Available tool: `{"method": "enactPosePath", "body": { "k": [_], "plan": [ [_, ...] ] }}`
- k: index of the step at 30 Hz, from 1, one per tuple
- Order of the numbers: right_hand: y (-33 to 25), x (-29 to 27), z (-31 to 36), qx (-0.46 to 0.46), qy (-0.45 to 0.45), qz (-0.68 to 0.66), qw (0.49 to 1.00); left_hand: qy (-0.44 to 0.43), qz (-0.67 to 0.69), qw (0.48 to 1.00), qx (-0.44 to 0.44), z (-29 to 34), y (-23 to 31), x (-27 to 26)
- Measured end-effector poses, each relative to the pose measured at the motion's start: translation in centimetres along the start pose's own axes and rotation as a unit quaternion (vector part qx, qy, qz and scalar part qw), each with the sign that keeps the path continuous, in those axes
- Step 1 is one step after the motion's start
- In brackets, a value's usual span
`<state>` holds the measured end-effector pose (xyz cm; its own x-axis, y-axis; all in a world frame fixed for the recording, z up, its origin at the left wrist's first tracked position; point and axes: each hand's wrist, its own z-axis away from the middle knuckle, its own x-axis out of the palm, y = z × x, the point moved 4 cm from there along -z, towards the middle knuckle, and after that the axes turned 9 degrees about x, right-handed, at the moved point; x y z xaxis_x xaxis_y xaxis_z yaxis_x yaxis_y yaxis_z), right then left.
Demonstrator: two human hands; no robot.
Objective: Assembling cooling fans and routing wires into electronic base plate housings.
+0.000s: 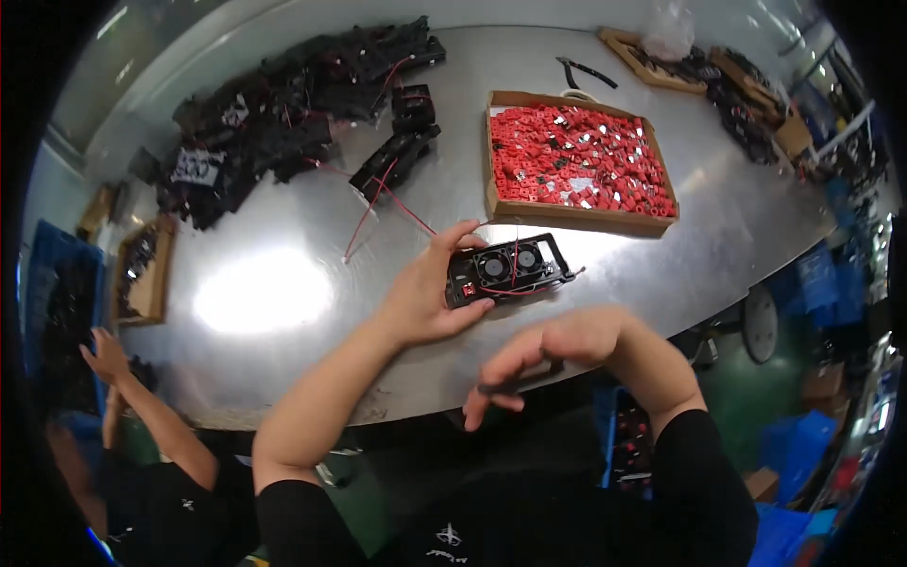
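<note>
Cardboard tray (567, 214) full of red parts (581, 156) — fan unit (508, 269) just beside.

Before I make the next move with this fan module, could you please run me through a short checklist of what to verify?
1. Left hand grips the black fan module at its left end: ok.
2. Module rests flat on the metal table, fans facing up: ok.
3. Right hand holds a thin dark tool: ok; which tool it is: cannot tell.
4. Red wire lies across the module's fans: not ok if you work there.
5. Cardboard tray of red parts sits just behind the module, in reach: ok.
6. Loose red wires from the pile of black modules stay off your module: ok.
</note>
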<state>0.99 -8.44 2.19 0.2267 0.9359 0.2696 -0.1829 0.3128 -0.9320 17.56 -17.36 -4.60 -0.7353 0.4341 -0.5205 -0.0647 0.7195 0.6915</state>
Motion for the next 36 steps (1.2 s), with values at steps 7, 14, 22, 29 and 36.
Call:
{"method": "enactPosePath", "body": {
  "k": [7, 14, 22, 29, 36],
  "plan": [
    [-3.6, -2.2, 0.0, -0.285, 0.313, -0.140, 0.895, 0.015, -0.055, 0.997, 0.042, 0.0, 1.1, -0.7],
    [-2.3, -5.4, -4.8, -0.426, 0.369, -0.112, 0.818, 0.071, 0.016, 0.997, 0.019, 0.2, 0.5, -0.6],
    [-0.7, -8.9, -3.9, -0.437, 0.395, -0.200, 0.783, 0.031, 0.013, 0.999, -0.036, 0.1, 0.1, -0.7],
    [-0.4, -8.5, -4.3, -0.402, 0.418, -0.240, 0.779, 0.053, -0.220, 0.974, -0.027, 1.0, 0.6, -1.1],
    [-1.3, -3.8, -4.5, -0.461, 0.430, 0.085, 0.772, 0.064, -0.244, 0.967, -0.025, 1.1, 0.8, -0.5]
  ]
}}
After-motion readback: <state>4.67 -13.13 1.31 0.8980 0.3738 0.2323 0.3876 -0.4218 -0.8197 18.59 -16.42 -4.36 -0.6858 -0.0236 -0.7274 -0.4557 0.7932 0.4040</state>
